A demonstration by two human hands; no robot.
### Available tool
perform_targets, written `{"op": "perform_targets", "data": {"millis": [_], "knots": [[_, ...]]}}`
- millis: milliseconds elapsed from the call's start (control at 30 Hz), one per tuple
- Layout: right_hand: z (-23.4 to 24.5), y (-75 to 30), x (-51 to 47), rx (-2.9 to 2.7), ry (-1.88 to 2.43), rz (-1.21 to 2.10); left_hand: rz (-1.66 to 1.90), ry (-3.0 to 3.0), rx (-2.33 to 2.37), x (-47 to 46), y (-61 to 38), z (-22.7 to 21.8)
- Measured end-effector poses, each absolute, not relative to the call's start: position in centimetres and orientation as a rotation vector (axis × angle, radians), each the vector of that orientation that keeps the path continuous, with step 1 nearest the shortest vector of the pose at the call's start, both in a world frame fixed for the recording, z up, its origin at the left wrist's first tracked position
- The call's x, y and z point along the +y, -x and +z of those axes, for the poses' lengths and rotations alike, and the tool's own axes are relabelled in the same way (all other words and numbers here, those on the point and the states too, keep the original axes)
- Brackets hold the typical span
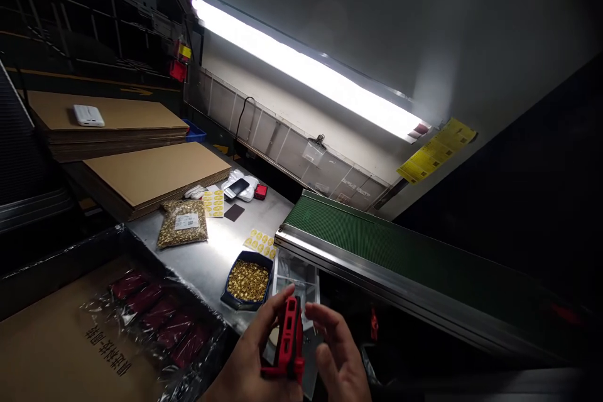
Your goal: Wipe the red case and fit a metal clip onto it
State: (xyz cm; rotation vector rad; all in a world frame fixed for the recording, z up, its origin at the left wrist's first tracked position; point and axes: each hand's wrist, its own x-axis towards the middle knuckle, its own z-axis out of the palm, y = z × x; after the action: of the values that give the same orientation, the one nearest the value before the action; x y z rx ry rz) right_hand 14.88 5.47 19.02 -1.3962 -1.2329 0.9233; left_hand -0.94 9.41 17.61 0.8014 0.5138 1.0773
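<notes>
My left hand (257, 352) is closed around a red slotted plastic part (288, 336) with a black side, held upright. Its exact kind does not show. Just to the right, my right hand (338, 352) has its fingers apart and curved towards the part, apparently holding nothing. Beyond my hands stands a dark blue tray (227, 298) full of small brass-coloured metal pieces (249, 279). A divided clear bin (308, 273) lies beside that tray, partly hidden by my fingers.
A green conveyor belt (348, 232) runs off to the right. Lower left is a carton (51, 339) with wrapped dark red pieces (160, 317). Behind are a bag of brass pieces (183, 232), yellow sticker sheets (259, 242), a phone (237, 187) and stacked cardboard (160, 169).
</notes>
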Motion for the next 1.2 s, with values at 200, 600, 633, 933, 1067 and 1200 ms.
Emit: {"op": "perform_targets", "data": {"millis": [200, 600, 633, 933, 1067, 1200], "knots": [[21.8, -13.9, 6.1, -1.432, 1.229, 1.043, 1.009, -1.088, 0.584, 8.9, 3.1, 19.5], [22.5, -15.6, 6.1, -1.47, 1.211, 1.259, 1.037, -1.582, 0.46, 9.3, 4.0, 19.4], [22.4, -15.9, 6.0, -1.51, 1.189, 1.264, 1.029, -1.612, 0.487, 9.2, 3.9, 19.3], [22.0, -18.1, 6.1, -1.391, 1.31, 1.23, 0.984, -1.596, 0.517, 7.2, 1.2, 19.2], [20.4, -19.1, 5.4, -1.339, 1.101, 1.322, 0.992, -1.442, 0.66, 5.7, 0.4, 18.6], [18.2, -19.2, 3.9, -1.361, 0.869, 1.617, 1.153, -1.015, 0.634, 4.0, -0.9, 17.5]]}}
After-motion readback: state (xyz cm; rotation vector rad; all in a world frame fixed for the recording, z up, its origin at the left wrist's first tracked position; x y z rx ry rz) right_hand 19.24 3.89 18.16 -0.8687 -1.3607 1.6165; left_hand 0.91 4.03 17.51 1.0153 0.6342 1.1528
